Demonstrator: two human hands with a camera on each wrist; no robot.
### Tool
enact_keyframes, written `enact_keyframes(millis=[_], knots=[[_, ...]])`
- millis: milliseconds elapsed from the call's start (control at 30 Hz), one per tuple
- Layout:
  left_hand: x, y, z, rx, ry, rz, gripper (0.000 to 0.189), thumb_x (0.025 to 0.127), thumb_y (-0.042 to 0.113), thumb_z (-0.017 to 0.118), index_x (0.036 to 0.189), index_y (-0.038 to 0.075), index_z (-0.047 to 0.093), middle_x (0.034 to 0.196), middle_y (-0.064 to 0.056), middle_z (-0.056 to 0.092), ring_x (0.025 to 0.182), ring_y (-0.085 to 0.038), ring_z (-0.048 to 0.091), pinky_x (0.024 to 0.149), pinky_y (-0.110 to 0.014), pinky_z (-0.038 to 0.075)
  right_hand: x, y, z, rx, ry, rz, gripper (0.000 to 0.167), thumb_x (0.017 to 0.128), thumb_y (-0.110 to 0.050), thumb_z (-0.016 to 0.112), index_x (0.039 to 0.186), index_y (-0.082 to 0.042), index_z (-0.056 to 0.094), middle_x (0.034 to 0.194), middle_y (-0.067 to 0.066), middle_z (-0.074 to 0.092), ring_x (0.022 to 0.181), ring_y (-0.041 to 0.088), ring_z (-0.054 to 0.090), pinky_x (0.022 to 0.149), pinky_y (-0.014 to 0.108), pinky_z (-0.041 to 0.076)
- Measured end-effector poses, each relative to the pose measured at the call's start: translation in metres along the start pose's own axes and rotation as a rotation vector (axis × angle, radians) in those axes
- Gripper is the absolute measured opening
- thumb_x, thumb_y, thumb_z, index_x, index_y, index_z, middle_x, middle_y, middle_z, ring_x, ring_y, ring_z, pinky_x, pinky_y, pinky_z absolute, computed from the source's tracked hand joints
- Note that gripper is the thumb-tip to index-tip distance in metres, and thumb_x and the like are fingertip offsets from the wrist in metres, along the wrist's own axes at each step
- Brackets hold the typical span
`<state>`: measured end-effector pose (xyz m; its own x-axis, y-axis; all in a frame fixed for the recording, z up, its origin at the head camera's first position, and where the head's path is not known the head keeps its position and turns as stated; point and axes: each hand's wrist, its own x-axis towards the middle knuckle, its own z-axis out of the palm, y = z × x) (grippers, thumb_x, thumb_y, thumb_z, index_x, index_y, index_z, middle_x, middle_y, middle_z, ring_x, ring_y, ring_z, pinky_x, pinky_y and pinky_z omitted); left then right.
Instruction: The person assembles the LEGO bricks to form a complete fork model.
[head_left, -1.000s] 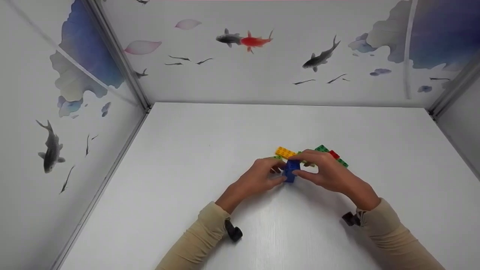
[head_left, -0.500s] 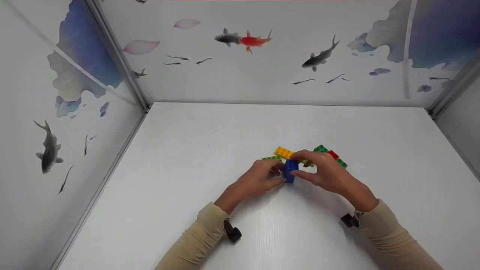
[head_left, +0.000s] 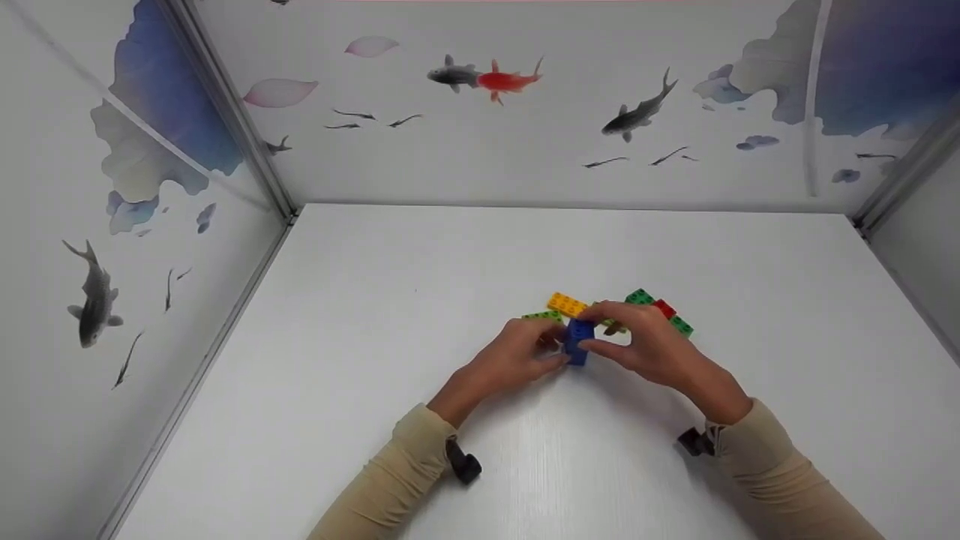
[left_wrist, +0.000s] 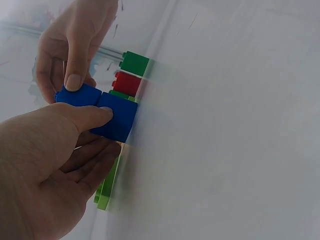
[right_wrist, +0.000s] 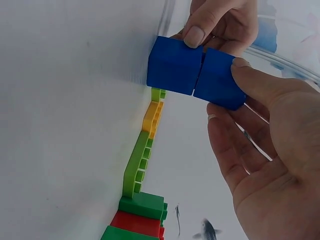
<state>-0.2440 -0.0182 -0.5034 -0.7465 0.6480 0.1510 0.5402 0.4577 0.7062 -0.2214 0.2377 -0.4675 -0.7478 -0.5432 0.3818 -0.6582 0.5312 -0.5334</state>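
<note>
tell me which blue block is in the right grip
The upper blue block: the right grip pinches it, while the left grip holds the lower blue block, the one nearer the table.

Blue plastic brick stack [head_left: 580, 330] btwn L hand [head_left: 517, 349] & R hand [head_left: 649, 337]
Oblong yellow plastic brick [head_left: 566, 304] behind; red plastic brick [head_left: 664, 307] back R.

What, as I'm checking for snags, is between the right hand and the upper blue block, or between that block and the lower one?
Nothing visible. The right hand pinches the upper blue block directly, and only a narrow seam shows between it and the lower blue block, held in the left hand.
</note>
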Motion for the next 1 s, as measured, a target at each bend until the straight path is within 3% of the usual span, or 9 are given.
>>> enact_keyframes(millis=[367,700,1000], knots=[[-0.0013,0.0009,-0.0016,-0.018,-0.001,0.001,0.03,0.103,0.018,0.075,0.132,0.01,0.071,0.125,-0.004,0.077,0.111,-0.016,0.072,0.098,-0.024,0.06,-0.001,0.0005,0.0016,0.02,0.018,0.013,0.036,0.093,-0.014,0.087,0.127,-0.014,0.078,0.119,-0.001,0.081,0.1,0.018,0.078,0.084,0.035,0.067],[-0.0006,-0.0007,0.0006,-0.004,0.007,0.02,0.029,0.103,0.017,0.074,0.131,0.01,0.071,0.125,-0.004,0.077,0.112,-0.016,0.073,0.099,-0.025,0.06,-0.0025,0.0013,0.002,0.019,0.023,0.026,0.036,0.092,-0.014,0.087,0.127,-0.013,0.079,0.118,0.0,0.082,0.098,0.025,0.079,0.084,0.041,0.067],[-0.0009,-0.0013,0.001,-0.014,0.009,0.002,0.032,0.103,0.02,0.076,0.133,0.011,0.068,0.126,-0.004,0.075,0.112,-0.015,0.073,0.099,-0.024,0.059,-0.0019,0.0,0.0005,0.018,0.015,0.03,0.036,0.093,-0.014,0.087,0.127,-0.014,0.079,0.118,-0.002,0.081,0.1,0.019,0.078,0.085,0.038,0.067]])
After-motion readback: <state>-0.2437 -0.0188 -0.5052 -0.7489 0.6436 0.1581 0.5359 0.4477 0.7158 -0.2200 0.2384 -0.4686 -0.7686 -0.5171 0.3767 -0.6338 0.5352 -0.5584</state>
